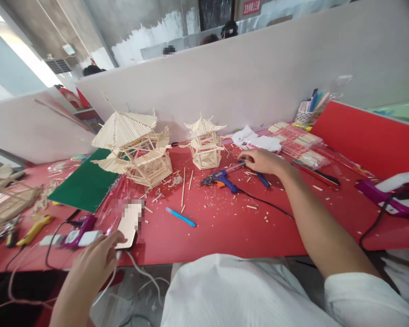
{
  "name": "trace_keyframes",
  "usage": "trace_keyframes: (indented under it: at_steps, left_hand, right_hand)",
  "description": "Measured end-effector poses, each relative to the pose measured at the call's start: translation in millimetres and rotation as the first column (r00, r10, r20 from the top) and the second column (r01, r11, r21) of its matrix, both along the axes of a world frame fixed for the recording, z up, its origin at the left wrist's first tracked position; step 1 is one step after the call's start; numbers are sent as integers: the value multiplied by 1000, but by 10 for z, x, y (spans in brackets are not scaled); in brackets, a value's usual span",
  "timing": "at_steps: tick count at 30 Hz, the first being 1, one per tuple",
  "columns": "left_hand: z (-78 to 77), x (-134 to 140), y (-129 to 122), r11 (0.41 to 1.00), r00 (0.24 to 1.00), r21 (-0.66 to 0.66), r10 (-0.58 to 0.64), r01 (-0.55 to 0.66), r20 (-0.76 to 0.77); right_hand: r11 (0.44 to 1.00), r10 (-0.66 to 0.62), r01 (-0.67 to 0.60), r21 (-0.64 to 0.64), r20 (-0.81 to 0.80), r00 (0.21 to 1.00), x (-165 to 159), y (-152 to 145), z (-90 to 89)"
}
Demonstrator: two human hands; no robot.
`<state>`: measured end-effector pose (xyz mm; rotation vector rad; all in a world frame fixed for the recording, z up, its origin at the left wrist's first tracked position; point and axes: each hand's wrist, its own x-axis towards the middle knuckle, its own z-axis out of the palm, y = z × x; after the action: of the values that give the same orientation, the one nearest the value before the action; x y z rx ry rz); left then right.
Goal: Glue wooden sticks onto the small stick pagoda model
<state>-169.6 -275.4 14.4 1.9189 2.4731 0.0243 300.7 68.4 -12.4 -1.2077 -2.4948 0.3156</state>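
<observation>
My left hand (100, 254) rests at the near corner of a phone (131, 220) with a lit screen, partly blurred. Its fingers are loosely stretched, one fingertip touching the screen edge; a white cable runs from the phone. My right hand (261, 160) is across the table with fingers bent down and together, over a small dark item I cannot make out. Below that hand lies a dark blue tool handle (263, 180). Just left of it, a blue hot glue gun (221, 179) lies on its side, a glue stick (236, 167) sticking out behind.
Two pavilion models of thin wooden sticks, a larger one (136, 154) and a smaller one (206, 145), stand near the partition (231, 86). A blue pen (180, 217) and wood scraps lie on the red table (207, 240). Packed sticks (301, 143) are at right, a green board (88, 181) at left.
</observation>
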Motion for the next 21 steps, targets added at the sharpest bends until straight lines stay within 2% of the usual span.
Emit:
trace_keyframes:
  at_steps: [4, 12, 15, 21]
  left_hand:
    - [-29, -61, -5, 995, 997, -102, 2, 6, 83]
    - [43, 39, 97, 983, 983, 36, 180, -179, -29]
    - [48, 62, 143, 986, 986, 49, 163, -161, -31]
    - [-37, -10, 307, 996, 998, 72, 51, -48, -31]
  right_hand:
    - [1000, -11, 11, -2, 3, 1000, -4, -11, 11]
    - [1000, -10, 10, -7, 6, 1000, 7, 12, -11]
    - [1000, -11, 11, 3, 10, 1000, 12, 30, -30]
    - [1000, -3, 3, 23, -14, 1000, 12, 47, -49]
